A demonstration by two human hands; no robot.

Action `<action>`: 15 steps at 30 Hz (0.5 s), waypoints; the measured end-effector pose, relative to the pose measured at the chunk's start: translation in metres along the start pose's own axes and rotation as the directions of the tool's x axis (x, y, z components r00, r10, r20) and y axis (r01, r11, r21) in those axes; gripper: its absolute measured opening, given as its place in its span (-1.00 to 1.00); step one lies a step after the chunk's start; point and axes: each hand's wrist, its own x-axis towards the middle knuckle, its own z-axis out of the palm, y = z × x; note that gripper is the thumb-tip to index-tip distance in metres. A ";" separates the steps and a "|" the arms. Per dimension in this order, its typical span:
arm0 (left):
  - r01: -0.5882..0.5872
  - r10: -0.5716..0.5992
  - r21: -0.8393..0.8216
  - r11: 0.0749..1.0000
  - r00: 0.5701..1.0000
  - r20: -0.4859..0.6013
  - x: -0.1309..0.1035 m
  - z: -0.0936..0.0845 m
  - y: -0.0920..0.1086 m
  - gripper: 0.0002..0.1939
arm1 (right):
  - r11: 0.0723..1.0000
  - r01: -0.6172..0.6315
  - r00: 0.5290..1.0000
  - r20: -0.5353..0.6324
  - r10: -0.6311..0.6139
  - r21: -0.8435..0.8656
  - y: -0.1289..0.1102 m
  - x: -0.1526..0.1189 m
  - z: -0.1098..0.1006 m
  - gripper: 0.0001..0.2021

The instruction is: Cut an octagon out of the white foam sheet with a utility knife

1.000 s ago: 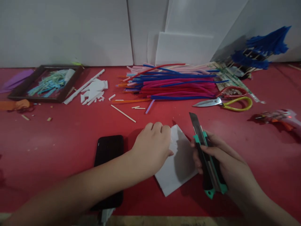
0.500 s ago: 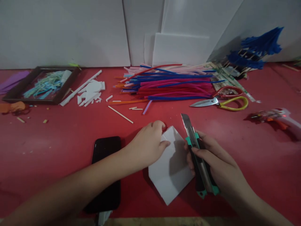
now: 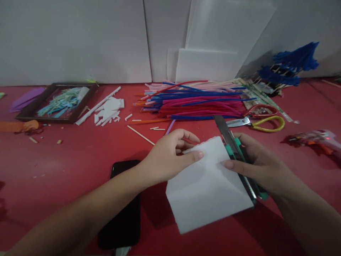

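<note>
A flat white piece of card or foam board (image 3: 206, 201) is tilted up between my two hands. My left hand (image 3: 170, 154) grips its far left edge, thumb on the face and fingers curled behind. In my right hand (image 3: 262, 163) is a box cutter (image 3: 236, 147) with a black and green body, its wide blade pointing away from me. The right thumb also presses on the card's right edge. Under my left forearm lies a black phone (image 3: 122, 217), partly covered.
Pipe cleaners (image 3: 197, 99) lie in a pile at the back, with scissors (image 3: 255, 121) beside them. White scraps (image 3: 109, 108) and a dark frame (image 3: 50, 117) are at the left. A glue gun (image 3: 317, 137) and a blue model (image 3: 290, 67) stand at the right.
The white card has been lifted and turned, its upper end now farther right. My right thumb has come onto its edge, with the box cutter still in that hand. The view has shifted slightly.
</note>
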 end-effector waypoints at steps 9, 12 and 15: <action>0.214 -0.202 -0.183 0.959 0.976 0.083 0.003 -0.001 0.000 -0.72 | 0.997 -0.007 1.000 0.000 0.007 0.080 0.009 -0.010 0.011 -0.60; 0.270 -0.246 -0.219 0.938 0.960 0.132 0.003 -0.003 0.003 -0.77 | 0.998 0.001 1.000 0.013 -0.002 0.065 0.013 -0.010 0.010 -0.60; 0.353 -0.310 -0.232 0.906 0.929 0.203 0.003 -0.005 0.005 -0.78 | 0.999 0.028 0.999 0.037 -0.030 0.037 0.019 -0.009 0.007 -0.56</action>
